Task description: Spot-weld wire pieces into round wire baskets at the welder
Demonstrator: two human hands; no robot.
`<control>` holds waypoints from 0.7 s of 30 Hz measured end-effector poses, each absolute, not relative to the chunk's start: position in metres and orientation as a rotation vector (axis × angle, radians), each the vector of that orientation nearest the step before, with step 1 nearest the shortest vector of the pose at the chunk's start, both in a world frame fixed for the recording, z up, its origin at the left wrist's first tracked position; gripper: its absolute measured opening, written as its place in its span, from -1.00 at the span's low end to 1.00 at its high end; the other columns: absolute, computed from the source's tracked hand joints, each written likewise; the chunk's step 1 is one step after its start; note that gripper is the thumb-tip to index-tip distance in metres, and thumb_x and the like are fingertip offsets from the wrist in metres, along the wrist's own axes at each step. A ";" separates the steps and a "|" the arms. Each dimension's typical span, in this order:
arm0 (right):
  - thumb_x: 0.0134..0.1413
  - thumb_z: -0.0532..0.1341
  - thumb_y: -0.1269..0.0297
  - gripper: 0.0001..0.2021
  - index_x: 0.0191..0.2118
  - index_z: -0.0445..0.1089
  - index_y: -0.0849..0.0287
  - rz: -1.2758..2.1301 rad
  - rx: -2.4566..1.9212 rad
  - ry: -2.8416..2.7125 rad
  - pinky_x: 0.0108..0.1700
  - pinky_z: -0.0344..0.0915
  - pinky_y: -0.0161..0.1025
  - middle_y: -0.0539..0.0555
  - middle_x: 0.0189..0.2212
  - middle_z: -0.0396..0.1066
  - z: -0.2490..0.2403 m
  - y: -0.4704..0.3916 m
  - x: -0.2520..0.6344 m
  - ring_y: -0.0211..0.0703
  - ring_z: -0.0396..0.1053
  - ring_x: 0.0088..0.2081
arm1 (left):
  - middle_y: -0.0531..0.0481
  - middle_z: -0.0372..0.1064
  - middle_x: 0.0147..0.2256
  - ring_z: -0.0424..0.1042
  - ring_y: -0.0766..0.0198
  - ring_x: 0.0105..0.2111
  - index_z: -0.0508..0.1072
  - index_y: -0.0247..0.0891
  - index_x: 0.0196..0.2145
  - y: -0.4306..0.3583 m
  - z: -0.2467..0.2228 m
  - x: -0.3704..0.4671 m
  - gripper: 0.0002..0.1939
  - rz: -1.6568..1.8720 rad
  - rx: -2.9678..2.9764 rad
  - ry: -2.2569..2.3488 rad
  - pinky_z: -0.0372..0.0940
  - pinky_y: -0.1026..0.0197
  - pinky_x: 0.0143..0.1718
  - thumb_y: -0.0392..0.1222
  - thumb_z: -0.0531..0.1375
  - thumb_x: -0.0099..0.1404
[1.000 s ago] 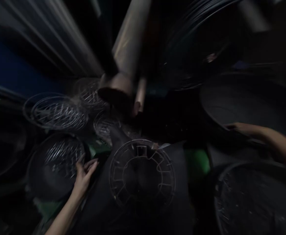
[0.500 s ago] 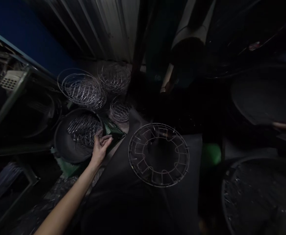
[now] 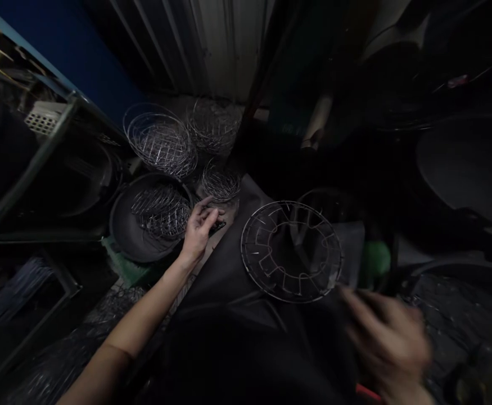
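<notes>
A round wire frame (image 3: 300,277), with two rings joined by bent wires, rests on the dark cloth (image 3: 229,270) over my lap. To its left is my left hand (image 3: 198,230), its fingers bent and drawn together beside a dark round pan (image 3: 121,225). Whatever those fingers hold is too small or dark to make out. Bent wire pieces (image 3: 165,216) lie heaped in the pan. My right hand (image 3: 391,332) is smeared by motion at the frame's lower right rim. Whether it touches the rim cannot be told.
Stacks of wire rings (image 3: 161,140) and a smaller wire bundle (image 3: 220,183) lie on the floor beyond the pan. A green crate (image 3: 131,273) is under the pan. A metal rack (image 3: 39,163) stands left; another large pan (image 3: 452,304) with dark pieces is at right.
My left hand has moved right, away from the wire pieces in the pan. My right hand has come into view beside the wire frame. The whole view has shifted slightly.
</notes>
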State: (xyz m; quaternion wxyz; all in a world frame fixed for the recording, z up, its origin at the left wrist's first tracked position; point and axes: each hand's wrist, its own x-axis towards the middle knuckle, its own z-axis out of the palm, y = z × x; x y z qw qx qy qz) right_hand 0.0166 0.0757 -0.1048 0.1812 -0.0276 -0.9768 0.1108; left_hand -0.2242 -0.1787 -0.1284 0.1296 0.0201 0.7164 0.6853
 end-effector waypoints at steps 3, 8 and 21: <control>0.24 0.01 0.40 -0.75 -0.17 0.43 0.20 0.193 0.168 -2.770 -0.34 0.16 -0.22 0.12 -0.43 0.34 -0.118 0.035 0.014 -0.19 0.25 -0.42 | -0.02 0.46 -0.33 0.41 0.37 -0.37 0.39 -0.26 -0.03 -0.176 -0.126 -0.222 -0.59 1.938 0.130 2.134 0.27 0.33 -0.33 -0.03 0.20 0.21; 0.22 0.07 0.39 -0.75 -0.05 0.41 0.20 0.209 0.146 -2.845 -0.32 0.17 -0.27 0.14 -0.37 0.36 -0.120 0.021 0.012 -0.20 0.29 -0.37 | -0.04 0.49 -0.26 0.43 0.28 -0.23 0.53 -0.23 -0.19 -0.161 -0.121 -0.218 -0.73 1.679 0.420 2.267 0.27 0.25 -0.13 -0.05 0.15 0.27; -0.03 0.15 -0.16 -0.49 -0.11 0.40 0.16 1.020 -1.470 -2.319 -0.15 0.32 -0.07 0.13 -0.27 0.46 -0.138 0.084 0.007 0.00 0.41 -0.25 | -0.02 0.42 -0.29 0.30 0.23 -0.26 0.48 -0.24 -0.14 -0.087 -0.101 -0.234 -0.76 0.885 1.288 2.521 0.23 0.19 -0.16 -0.13 0.11 0.31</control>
